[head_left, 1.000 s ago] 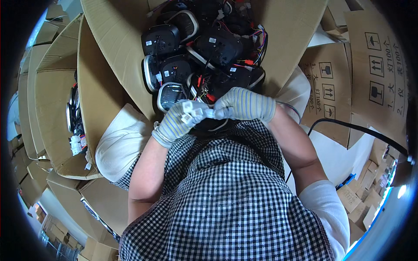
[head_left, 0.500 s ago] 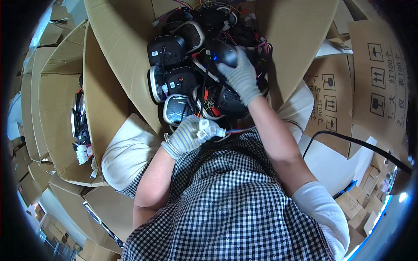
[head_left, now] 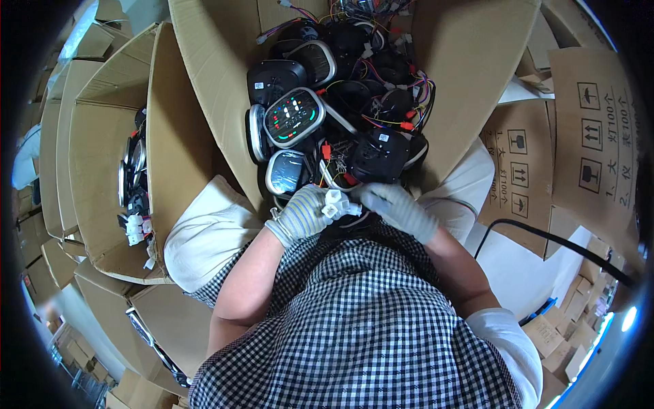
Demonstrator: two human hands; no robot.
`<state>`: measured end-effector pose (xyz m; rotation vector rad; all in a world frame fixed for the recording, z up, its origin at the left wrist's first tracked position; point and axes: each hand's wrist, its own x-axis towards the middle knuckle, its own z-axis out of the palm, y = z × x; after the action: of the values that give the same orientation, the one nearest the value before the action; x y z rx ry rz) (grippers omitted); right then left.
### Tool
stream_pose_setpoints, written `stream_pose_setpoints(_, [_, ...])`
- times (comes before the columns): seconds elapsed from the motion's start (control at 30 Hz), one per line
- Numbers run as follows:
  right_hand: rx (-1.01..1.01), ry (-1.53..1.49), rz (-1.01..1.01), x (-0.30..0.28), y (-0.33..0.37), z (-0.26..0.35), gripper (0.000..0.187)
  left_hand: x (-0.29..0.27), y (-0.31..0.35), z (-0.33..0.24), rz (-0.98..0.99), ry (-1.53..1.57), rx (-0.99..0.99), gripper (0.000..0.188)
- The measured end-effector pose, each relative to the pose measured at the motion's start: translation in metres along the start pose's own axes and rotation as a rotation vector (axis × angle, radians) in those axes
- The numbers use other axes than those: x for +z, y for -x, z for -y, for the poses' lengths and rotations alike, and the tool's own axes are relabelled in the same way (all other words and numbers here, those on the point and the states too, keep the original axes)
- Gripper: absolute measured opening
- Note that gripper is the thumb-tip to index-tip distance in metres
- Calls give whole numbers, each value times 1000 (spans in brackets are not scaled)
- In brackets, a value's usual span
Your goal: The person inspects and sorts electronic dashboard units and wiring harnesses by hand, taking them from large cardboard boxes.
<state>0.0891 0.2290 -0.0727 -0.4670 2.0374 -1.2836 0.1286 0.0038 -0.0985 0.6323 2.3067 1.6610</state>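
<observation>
My gloved left hand (head_left: pixel 302 217) is closed on a cluster of white plastic wire connectors (head_left: pixel 335 204), low in front of the open cardboard box (head_left: pixel 221 88). Just right of the connectors is my gloved right hand (head_left: pixel 402 211). Motion blurs its fingers, and whether anything is in them is hidden. In the box lies a pile of black instrument displays with coloured wires. One rounded display (head_left: pixel 294 117) faces up, lit with red, green and white marks. Nearer my left hand sits a display with a glossy, unlit face (head_left: pixel 286 172), and a black housing (head_left: pixel 380 155) lies back side up.
On the left stands a second open carton (head_left: pixel 109 170) with more displays and white connectors (head_left: pixel 136 230) inside. Printed cartons (head_left: pixel 591 123) stand at the right. A black cable (head_left: pixel 558 236) arcs across the right side, near my right arm.
My right hand has come back from the pile to beside the connectors. A lit display now lies face up on the pile. My left hand still holds the connectors.
</observation>
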Motion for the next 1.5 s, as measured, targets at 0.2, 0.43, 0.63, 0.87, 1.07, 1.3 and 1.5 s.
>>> stream_pose_setpoints(0.2, [146,5,167,0,19,27,28,-4,3,5,65,182,-157,23])
stream_pose_setpoints(0.43, [93,120,184,-6,7,30,23,-11,-5,-15,119,151,-279,29])
stream_pose_setpoints(0.63, [392,-391,-362,-68,-4,26,27,-10,3,18,-318,27,-295,20])
stream_pose_setpoints(0.87, [207,-1163,-866,-101,-119,-79,21,-15,-8,-1,-308,270,-324,39])
stream_pose_setpoints(1.07, [4,-455,-469,-58,-98,2,20,-25,-2,-3,-418,410,-404,68])
stream_pose_setpoints(1.3, [-231,656,106,22,-50,40,13,-15,-16,-17,-538,515,-146,69])
stream_pose_setpoints(1.5, [-342,477,13,60,-36,-1,21,-11,-8,-13,-530,498,-396,90])
